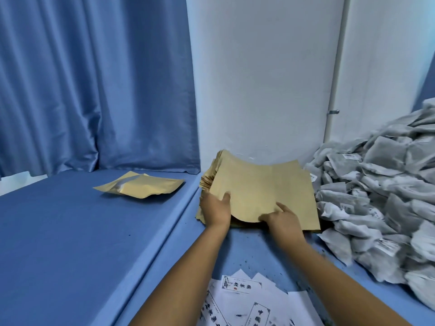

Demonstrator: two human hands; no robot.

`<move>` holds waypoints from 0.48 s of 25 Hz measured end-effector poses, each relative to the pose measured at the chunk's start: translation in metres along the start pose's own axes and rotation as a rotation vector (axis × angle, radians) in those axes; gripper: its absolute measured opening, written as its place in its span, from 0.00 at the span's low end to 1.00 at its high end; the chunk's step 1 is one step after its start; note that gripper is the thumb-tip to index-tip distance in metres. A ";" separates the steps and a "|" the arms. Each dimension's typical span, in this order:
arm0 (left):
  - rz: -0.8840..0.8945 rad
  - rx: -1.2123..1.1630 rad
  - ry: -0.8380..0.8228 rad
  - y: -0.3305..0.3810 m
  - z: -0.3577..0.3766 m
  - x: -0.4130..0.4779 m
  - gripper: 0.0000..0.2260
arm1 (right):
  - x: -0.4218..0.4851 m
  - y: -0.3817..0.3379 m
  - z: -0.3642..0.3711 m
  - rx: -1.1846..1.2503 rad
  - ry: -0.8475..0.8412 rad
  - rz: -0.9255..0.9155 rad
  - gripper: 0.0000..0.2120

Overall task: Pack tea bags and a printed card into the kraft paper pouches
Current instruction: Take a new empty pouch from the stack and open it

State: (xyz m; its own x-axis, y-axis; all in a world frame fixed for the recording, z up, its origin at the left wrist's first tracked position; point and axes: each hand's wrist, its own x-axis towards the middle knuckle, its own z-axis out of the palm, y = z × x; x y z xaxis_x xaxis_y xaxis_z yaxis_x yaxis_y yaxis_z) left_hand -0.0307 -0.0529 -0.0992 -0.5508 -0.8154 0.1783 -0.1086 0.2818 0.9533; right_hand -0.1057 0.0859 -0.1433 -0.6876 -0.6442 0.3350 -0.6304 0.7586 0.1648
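Top pouch (261, 184) being peeled off pouch stack (207, 182) at wall. Near edge being pinched and lifted by right hand (283, 220); left edge being pinched by left hand (215, 208). Tea bags (376, 196) lying rightward, nearer right hand; cards (242, 300) lying below, between forearms.

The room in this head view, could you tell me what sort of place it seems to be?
Probably a home or small workshop packing corner: blue curtain, a heap of tea bags, a stack of kraft pouches and printed cards on blue cloth.
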 end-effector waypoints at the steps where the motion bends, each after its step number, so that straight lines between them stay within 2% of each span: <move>1: -0.019 -0.011 0.005 0.001 -0.003 -0.003 0.18 | -0.015 -0.003 0.001 0.086 0.016 -0.001 0.23; 3: -0.089 -0.098 0.047 0.004 -0.015 -0.009 0.11 | -0.049 -0.011 -0.001 0.305 0.042 0.020 0.23; 5: -0.141 -0.229 0.106 0.014 -0.034 -0.023 0.09 | -0.080 -0.016 -0.015 0.578 -0.024 0.060 0.20; 6: -0.029 -0.271 0.161 0.019 -0.044 -0.033 0.09 | -0.093 -0.017 -0.026 0.766 -0.102 0.073 0.21; 7: 0.200 -0.272 0.193 0.023 -0.055 -0.045 0.12 | -0.105 -0.019 -0.040 1.024 -0.168 0.084 0.24; 8: 0.505 -0.228 0.166 0.027 -0.064 -0.060 0.18 | -0.115 -0.020 -0.053 1.331 -0.180 0.075 0.27; 10: 1.089 -0.044 -0.030 0.024 -0.075 -0.090 0.25 | -0.129 -0.020 -0.079 1.920 -0.078 0.023 0.28; 11: 1.266 0.081 -0.142 0.019 -0.078 -0.104 0.28 | -0.133 -0.019 -0.090 2.183 -0.018 0.005 0.25; 12: 1.334 0.197 -0.234 0.009 -0.078 -0.117 0.31 | -0.138 -0.018 -0.096 2.394 0.035 0.047 0.22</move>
State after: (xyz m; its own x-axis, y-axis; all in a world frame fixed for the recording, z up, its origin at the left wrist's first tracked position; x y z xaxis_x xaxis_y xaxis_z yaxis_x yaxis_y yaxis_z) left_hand 0.0972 0.0054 -0.0920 -0.4527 0.2281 0.8620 0.5058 0.8618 0.0376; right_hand 0.0354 0.1705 -0.1031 -0.7202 -0.6163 0.3187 0.2093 -0.6310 -0.7470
